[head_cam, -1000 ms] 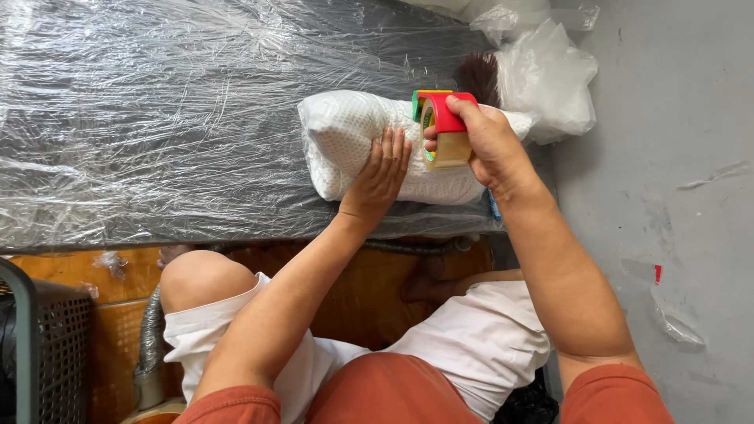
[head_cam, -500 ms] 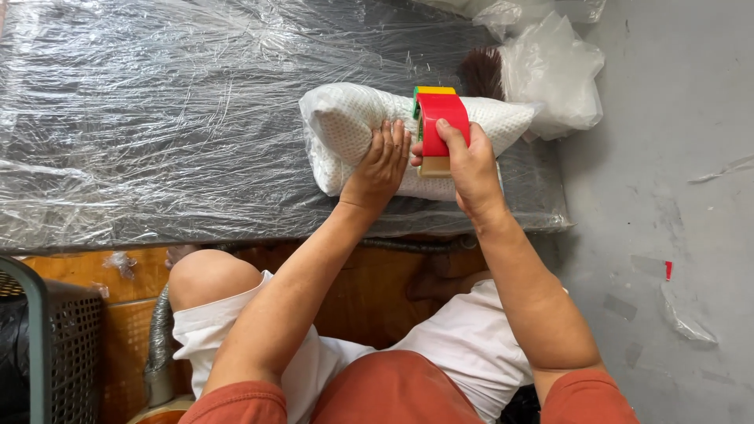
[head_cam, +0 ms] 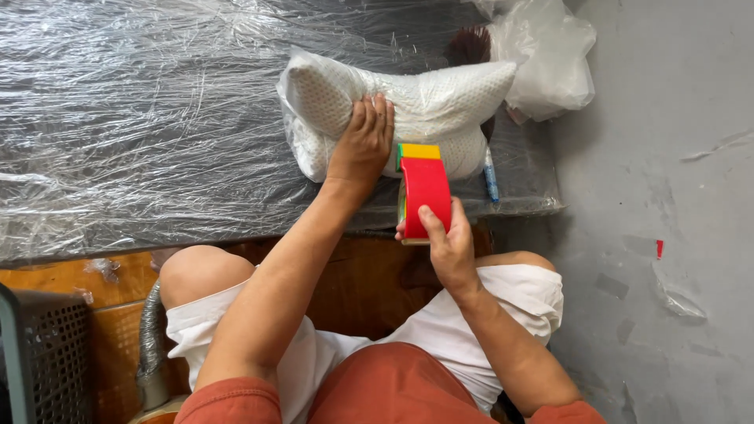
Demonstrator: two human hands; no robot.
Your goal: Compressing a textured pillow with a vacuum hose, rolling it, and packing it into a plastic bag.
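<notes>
While left hand (head_cam: 363, 149) presses flat, fingers spread, on white wrapped bundle (head_cam: 408, 110), right hand (head_cam: 444, 239) is clamped on red tape dispenser (head_cam: 424, 192). Bundle lies on plastic-covered surface (head_cam: 157, 126).

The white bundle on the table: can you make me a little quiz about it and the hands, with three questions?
1. True or false: the left hand presses flat on the white bundle.
2. What does the right hand hold? A) a brush B) a red and yellow tape dispenser C) a cup
3. Fill in: the table is covered with clear plastic ____.

Key: 1 true; 2 B; 3 wrap.
</notes>
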